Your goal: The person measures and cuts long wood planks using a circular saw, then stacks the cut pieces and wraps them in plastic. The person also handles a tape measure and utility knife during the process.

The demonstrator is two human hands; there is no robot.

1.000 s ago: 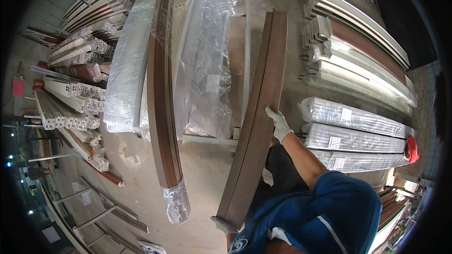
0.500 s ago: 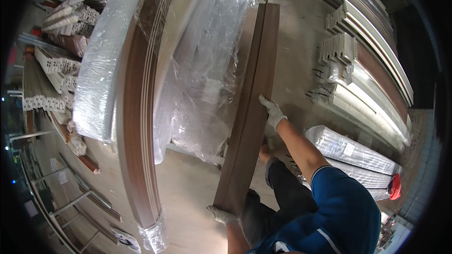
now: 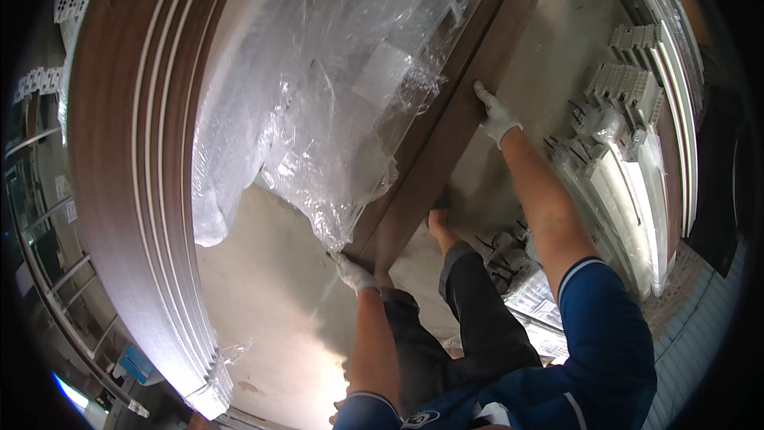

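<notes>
A long dark brown board (image 3: 446,143) with a dark lengthwise seam slants away from me, from near my legs to the far edge of the view. My left hand (image 3: 354,273), in a whitish glove, grips its near end at the corner. Farther along, my gloved right hand (image 3: 498,115) holds the right edge, its thumb side showing and the other fingers partly hidden below. Just left of the board lies a large bundle in clear plastic wrap (image 3: 318,103), whose crumpled end hangs close to my left hand.
On the left stands a tall stack of brown boards with pale stripes (image 3: 119,159), wrapped at its near end. White hollow profiles (image 3: 625,87) are piled on the right, with wrapped bundles (image 3: 541,302) below. A metal rack (image 3: 72,271) is at the far left. Concrete floor (image 3: 270,287) lies between.
The board, still in both hands, has swung so its far end points more to the right, and its near end sits closer to the wrapped bundle. My view has shifted nearer the stacks.
</notes>
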